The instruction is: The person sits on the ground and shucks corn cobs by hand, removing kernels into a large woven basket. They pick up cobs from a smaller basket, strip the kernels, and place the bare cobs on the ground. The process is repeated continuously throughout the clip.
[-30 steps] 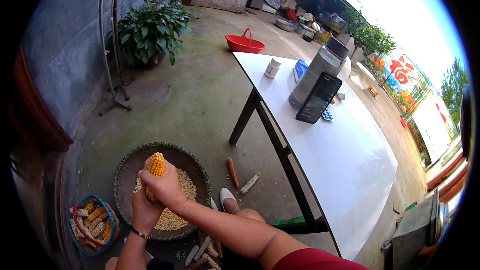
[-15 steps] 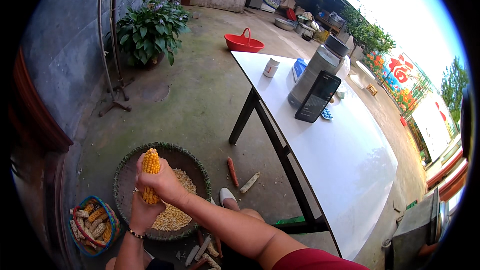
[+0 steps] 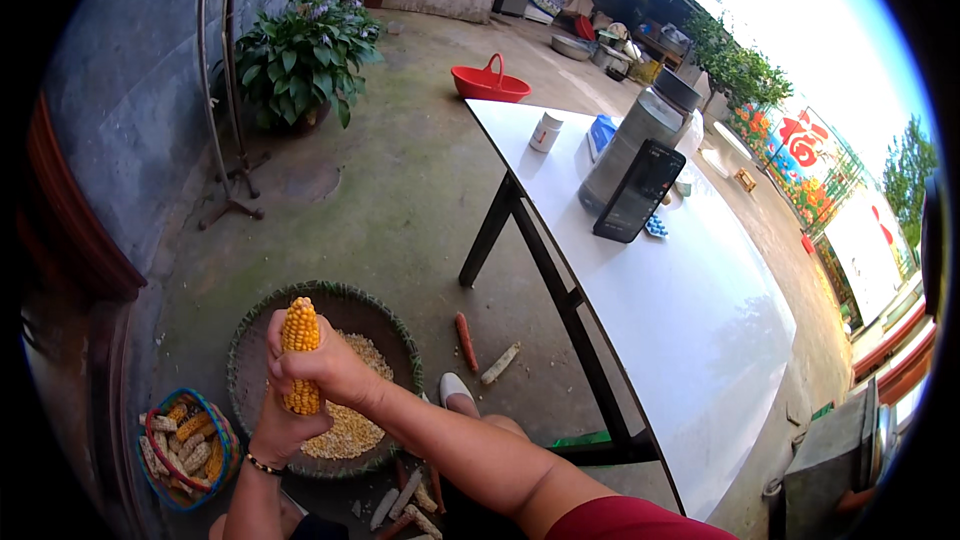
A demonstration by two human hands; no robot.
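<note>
An ear of yellow corn (image 3: 301, 332) stands nearly upright between both my hands, above a wide round woven basket (image 3: 394, 312). My right hand (image 3: 338, 365) is wrapped round its middle, the fingers closed. Below it, my left hand (image 3: 283, 427), with a beaded bracelet at the wrist, is closed round the lower end; part of its grip is hidden. Loose corn kernels (image 3: 345, 437) lie in the basket beneath, a pile of pale yellow ones. To the left, a small basket with a blue and red rim (image 3: 222, 418) holds several cobs (image 3: 192, 445).
A white table (image 3: 690, 340) stands on the right, bearing a tall bottle (image 3: 640, 135), a leaning phone (image 3: 640, 192) and a small white jar (image 3: 545, 132). Bare cobs (image 3: 500, 364) lie on the concrete floor. A red basket (image 3: 490, 86) and a potted plant (image 3: 305, 65) are farther off.
Both hands still grip the ear of corn, with only a slight shift of the fingers. The view has moved very slightly.
</note>
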